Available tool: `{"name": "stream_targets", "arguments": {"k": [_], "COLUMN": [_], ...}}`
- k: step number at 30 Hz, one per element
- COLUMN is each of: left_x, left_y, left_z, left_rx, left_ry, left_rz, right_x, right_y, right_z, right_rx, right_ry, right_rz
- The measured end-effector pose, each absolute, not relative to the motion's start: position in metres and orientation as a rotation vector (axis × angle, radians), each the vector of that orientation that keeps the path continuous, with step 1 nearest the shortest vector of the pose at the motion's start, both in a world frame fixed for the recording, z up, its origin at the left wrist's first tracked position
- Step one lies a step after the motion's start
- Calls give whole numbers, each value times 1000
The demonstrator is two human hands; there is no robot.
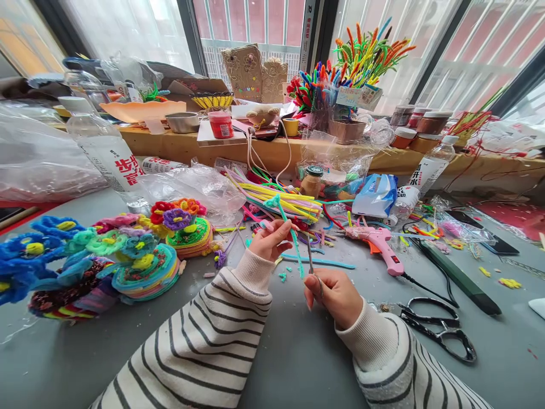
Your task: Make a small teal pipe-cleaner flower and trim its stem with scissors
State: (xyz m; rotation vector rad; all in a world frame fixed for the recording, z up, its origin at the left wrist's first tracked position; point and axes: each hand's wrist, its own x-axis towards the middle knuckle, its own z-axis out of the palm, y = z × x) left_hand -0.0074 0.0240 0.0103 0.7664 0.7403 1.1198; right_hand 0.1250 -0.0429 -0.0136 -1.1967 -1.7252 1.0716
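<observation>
In the middle of the head view, my left hand point(270, 241) pinches a teal pipe cleaner point(295, 244). The stem slants down to the right, and its upper end is bent into a small tuft. My right hand point(334, 292) is closed around small metal scissors point(310, 255), whose blades point up just right of the stem's lower part. My fingers cover most of the handles. Small teal clippings point(283, 277) lie on the grey table point(293, 352) below the stem. Behind them is a loose blue pipe cleaner point(319, 262).
Fuzzy flower pots point(147, 272) stand at the left. A bundle of pastel pipe cleaners point(276, 196) lies behind my hands. To the right are a pink glue gun point(374, 241) with its cord, and black-handled scissors point(443, 329). A water bottle point(104, 150) leans at the back left.
</observation>
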Motion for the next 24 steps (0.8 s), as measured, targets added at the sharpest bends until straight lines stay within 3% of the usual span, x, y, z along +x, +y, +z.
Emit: {"name": "stream_targets", "arguments": {"k": [9,24], "left_x": [-3,0], "left_y": [22,22], "left_z": [5,1], "left_rx": [888,847], "left_ry": [773,761], "left_rz": [1032,1010], "right_x": [129,126], "right_y": [-37,-40], "right_z": [-12,-9], "right_rx": [-1235,-1157], "right_ry": [-1372,-1317], "right_rz": [1399,1541]}}
